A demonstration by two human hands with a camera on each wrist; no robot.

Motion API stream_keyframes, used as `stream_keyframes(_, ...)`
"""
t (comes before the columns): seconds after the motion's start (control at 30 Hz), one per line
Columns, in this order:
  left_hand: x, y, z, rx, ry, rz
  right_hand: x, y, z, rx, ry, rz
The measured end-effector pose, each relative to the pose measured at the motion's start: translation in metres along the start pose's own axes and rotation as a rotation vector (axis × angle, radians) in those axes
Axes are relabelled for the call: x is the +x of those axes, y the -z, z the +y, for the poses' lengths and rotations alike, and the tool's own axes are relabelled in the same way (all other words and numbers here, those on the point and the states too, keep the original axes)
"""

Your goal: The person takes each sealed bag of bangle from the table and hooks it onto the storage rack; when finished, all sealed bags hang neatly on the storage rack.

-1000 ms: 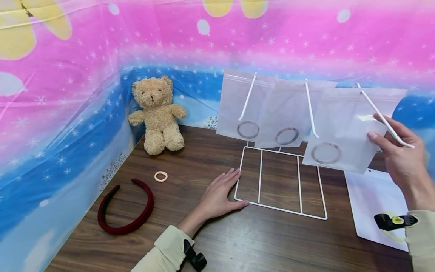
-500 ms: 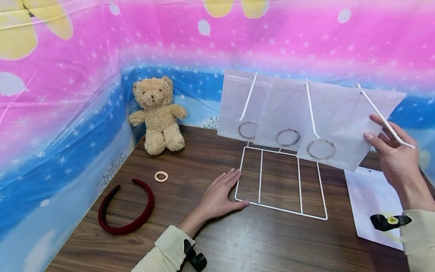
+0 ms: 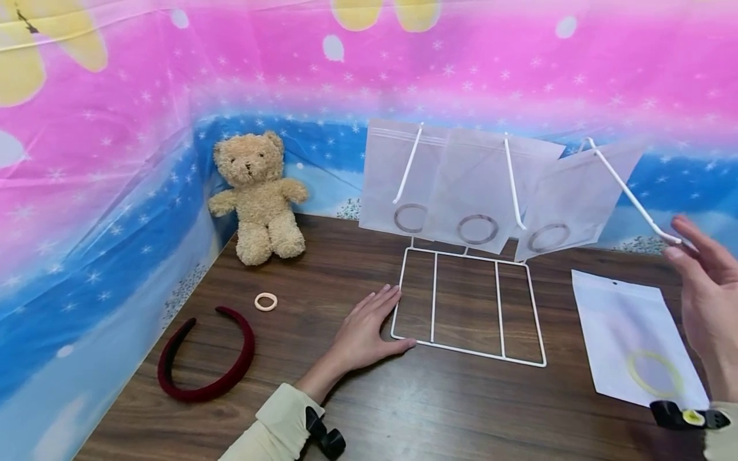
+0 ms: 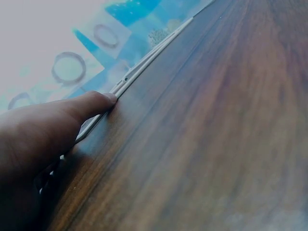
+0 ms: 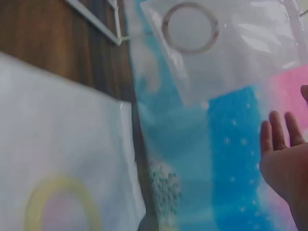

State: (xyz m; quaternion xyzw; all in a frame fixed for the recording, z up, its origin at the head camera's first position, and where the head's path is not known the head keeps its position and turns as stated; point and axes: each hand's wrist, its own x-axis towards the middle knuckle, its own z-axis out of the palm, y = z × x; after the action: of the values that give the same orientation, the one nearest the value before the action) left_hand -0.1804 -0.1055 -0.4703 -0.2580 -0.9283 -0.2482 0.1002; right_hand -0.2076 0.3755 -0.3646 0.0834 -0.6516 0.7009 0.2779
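Observation:
A white wire display rack [image 3: 498, 307] stands on the table, its three long hooks reaching forward. From them hang three translucent zip bags: a left bag [image 3: 383, 173], a middle bag [image 3: 455, 176] and a right bag [image 3: 567, 195], each with a brownish ring showing inside low down. The right bag hangs turned at an angle. My left hand [image 3: 366, 333] lies at the rack base's left side, fingers extended, thumb [image 4: 103, 98] touching the front wire. My right hand [image 3: 712, 301] is by the tip of the right hook, its fingers fairly straight and apart from the bag.
Flat on the table at the right lies another white bag [image 3: 611, 326] with a yellow ring in it. At left are a dark red headband [image 3: 248, 358] and a small cream ring [image 3: 266, 302]. A teddy bear [image 3: 256, 198] sits against the patterned cloth backdrop [image 3: 144, 166].
My right hand has let go of the right bag and drawn back to the right. That bag has swung back on its hook. My left hand stays on the rack base.

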Motion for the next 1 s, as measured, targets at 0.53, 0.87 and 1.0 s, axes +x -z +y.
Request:
stream_keyframes(0.53,-0.001,-0.003,-0.001,-0.011,0.007,0.005,-0.058,0.068,0.030,-1.255,-0.322,-0.144)
stream_keyframes(0.87,-0.001,-0.003,-0.002,0.000,0.000,0.009,-0.042,0.057,0.044,-1.393,-0.761,-0.251)
stream_keyframes(1.0,-0.001,-0.003,-0.002,0.001,-0.004,0.008,-0.041,0.053,0.044,-1.408,-0.752,-0.222)
